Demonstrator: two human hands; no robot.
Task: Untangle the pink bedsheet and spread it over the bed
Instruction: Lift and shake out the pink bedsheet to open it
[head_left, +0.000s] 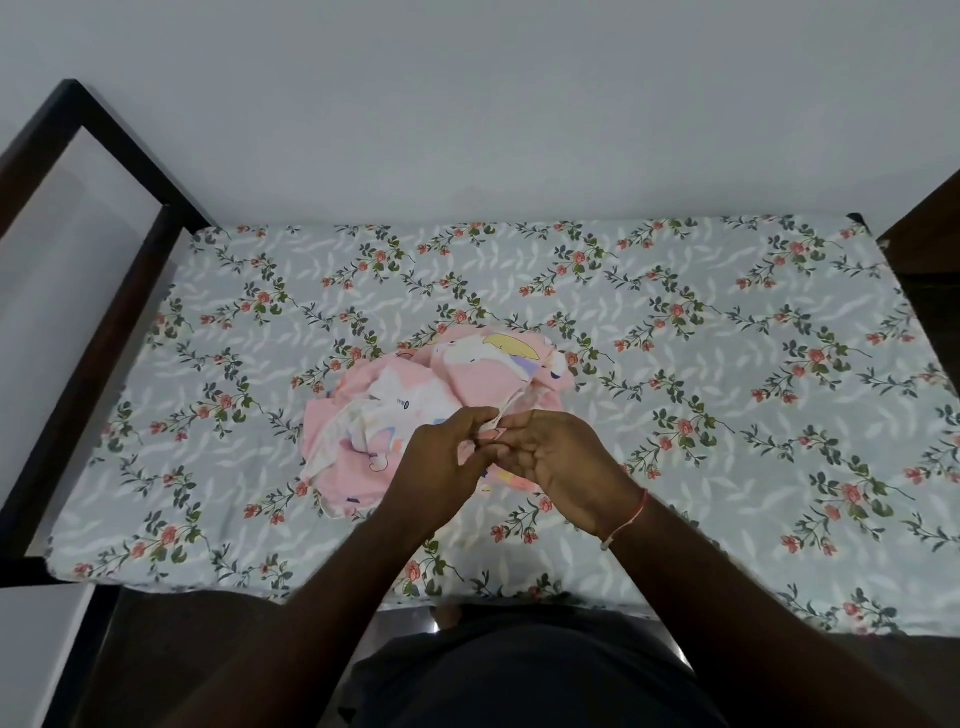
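The pink bedsheet (405, 410) lies bunched in a tangled heap at the middle of the bed (727, 322), which is covered by a pale grey floral sheet. My left hand (441, 467) and my right hand (556, 457) meet over the heap's near right side. The fingertips of both hands pinch a thin pale edge of the pink bedsheet between them and lift it slightly. My hands hide part of the heap beneath them. A red thread bracelet sits on my right wrist.
A dark wooden bed frame (104, 291) rises at the left end. Another dark wooden piece (930, 228) stands at the right end. A plain white wall (467, 104) runs behind the bed. I stand at the bed's near long edge.
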